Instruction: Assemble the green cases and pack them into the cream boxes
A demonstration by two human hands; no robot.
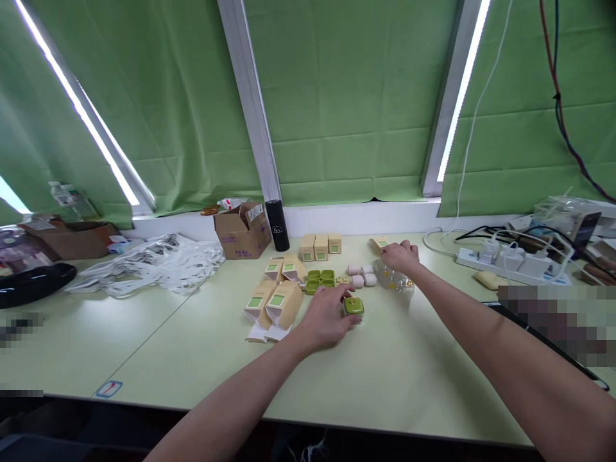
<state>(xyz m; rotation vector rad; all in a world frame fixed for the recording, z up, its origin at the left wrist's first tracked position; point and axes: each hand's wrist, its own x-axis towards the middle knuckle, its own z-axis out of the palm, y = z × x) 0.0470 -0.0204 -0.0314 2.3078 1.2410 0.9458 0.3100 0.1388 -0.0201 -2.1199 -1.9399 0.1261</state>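
Observation:
My left hand point(328, 314) reaches over the table with thumb and fingers curved around the left side of a small jar with a glossy green lid point(354, 306). The jar stands upright on the table. Farther right, my right hand point(401, 256) has its fingers bent above a group of clear plastic containers point(392, 278); whatever is in its grasp is hidden. Left of these containers are several pale pink-white pieces point(357, 281). A set of green square cups point(320, 281) sits just beyond my left hand.
Open beige cartons point(283, 303) lie left of my left hand; upright beige boxes point(308, 248) stand behind. A brown cardboard box point(243, 232), a black cylinder point(277, 226) and white straps point(154, 264) are toward the back left. A power strip point(510, 265) with cables lies right.

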